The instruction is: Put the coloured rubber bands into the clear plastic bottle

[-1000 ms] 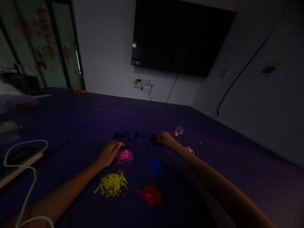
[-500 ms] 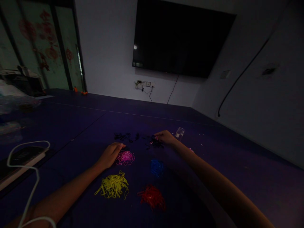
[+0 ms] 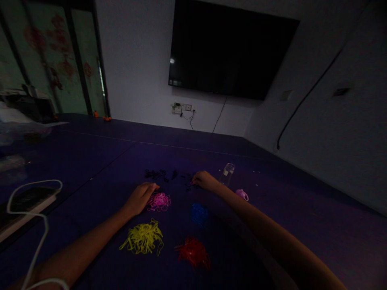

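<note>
My left hand rests on the table beside a pile of pink rubber bands, its fingers stretched forward and nothing visible in them. My right hand is pinched at the scattered black rubber bands, with a bit of pink rubber band showing at its fingertips; the hand covers part of the black ones. More black rubber bands lie loose to the left. Closer to me are piles of yellow rubber bands, blue rubber bands and red rubber bands.
A clear plastic container and a pink object with a loop lie by my right forearm. At left, a white cable runs over a dark book-like box. A large screen hangs on the wall behind the purple table.
My right hand has moved slightly left and toward me, its fingertips now at the pink band among the black ones. More of the pink looped object shows. My left hand has stayed put.
</note>
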A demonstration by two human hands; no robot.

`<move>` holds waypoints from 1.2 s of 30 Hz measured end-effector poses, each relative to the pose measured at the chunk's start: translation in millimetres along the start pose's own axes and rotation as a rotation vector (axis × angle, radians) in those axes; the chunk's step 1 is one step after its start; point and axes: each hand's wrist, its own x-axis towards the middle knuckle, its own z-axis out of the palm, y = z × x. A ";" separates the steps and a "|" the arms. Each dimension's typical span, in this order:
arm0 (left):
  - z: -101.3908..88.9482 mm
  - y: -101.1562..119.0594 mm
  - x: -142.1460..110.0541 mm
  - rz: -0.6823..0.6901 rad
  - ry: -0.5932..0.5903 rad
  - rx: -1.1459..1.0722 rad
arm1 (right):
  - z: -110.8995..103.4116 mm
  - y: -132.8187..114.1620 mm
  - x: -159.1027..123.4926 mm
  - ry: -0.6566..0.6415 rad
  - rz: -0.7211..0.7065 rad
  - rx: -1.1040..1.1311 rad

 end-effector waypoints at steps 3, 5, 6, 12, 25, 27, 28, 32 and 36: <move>0.1 -0.3 -0.2 0.002 -0.003 -0.005 | -1.2 -2.2 3.2 -0.069 -0.013 -0.061; 0.1 -0.2 -0.7 0.004 -0.004 -0.010 | -2.0 -4.5 4.6 -0.111 -0.016 -0.097; 0.0 -0.1 -0.9 0.004 -0.005 -0.012 | -2.2 -5.9 5.3 -0.128 -0.013 -0.124; -0.5 0.2 -0.9 -0.002 -0.004 -0.015 | -3.9 -15.6 10.7 -0.172 -0.001 -0.240; -2.2 -2.2 1.4 -0.050 0.086 -0.057 | 23.2 -111.3 21.0 0.030 -0.301 0.151; -2.2 -3.1 1.4 -0.048 0.084 -0.064 | 26.2 -118.8 22.8 0.040 -0.286 0.091; -2.2 -3.3 1.3 -0.049 0.085 -0.067 | 25.9 -121.0 23.2 0.037 -0.277 0.065; -1.8 -4.9 1.1 -0.074 0.129 -0.064 | 22.2 -125.9 19.7 0.005 -0.338 0.046; -1.9 -12.3 3.2 -0.079 0.209 -0.071 | 24.5 -128.7 10.3 0.036 -0.441 0.173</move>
